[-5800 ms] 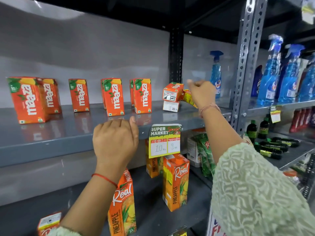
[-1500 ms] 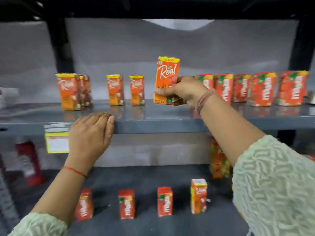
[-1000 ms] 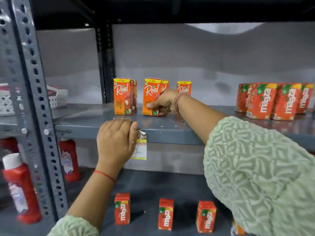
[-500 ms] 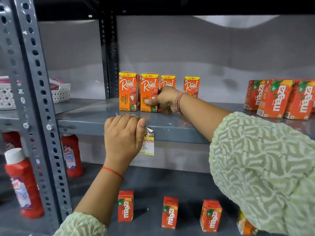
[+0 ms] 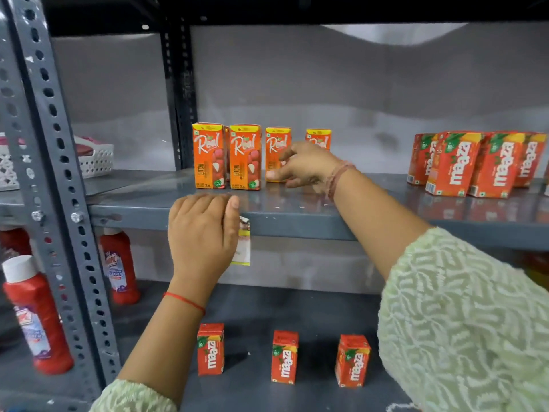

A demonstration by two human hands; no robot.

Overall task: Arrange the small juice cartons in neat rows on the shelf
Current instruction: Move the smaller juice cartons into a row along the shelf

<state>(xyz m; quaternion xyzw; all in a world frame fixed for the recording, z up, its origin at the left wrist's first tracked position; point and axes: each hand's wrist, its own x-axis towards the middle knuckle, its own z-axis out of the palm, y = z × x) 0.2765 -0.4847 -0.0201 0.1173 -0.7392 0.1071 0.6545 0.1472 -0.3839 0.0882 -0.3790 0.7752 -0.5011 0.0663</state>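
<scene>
Several orange Real litchi cartons stand upright at the left of the grey middle shelf (image 5: 297, 211). The first carton (image 5: 209, 156) and the second carton (image 5: 246, 157) stand close side by side near the front. A third carton (image 5: 274, 145) and a fourth carton (image 5: 318, 137) stand further back, more spread out. My right hand (image 5: 306, 166) hovers low over the shelf in front of the third carton, fingers apart, holding nothing. My left hand (image 5: 202, 230) hooks its fingers over the shelf's front edge. A group of Maaza cartons (image 5: 451, 166) stands at the right.
Three small Maaza cartons (image 5: 284, 356) stand spaced out on the lower shelf. Red cleaner bottles (image 5: 35, 313) are at the lower left behind a perforated grey post (image 5: 50, 173). A white basket (image 5: 95, 157) sits beyond the post. A price tag (image 5: 243, 248) hangs by my left hand.
My right hand set a Real carton down beside the first one, let go of it and drew back to the right. My left hand stayed on the shelf edge.
</scene>
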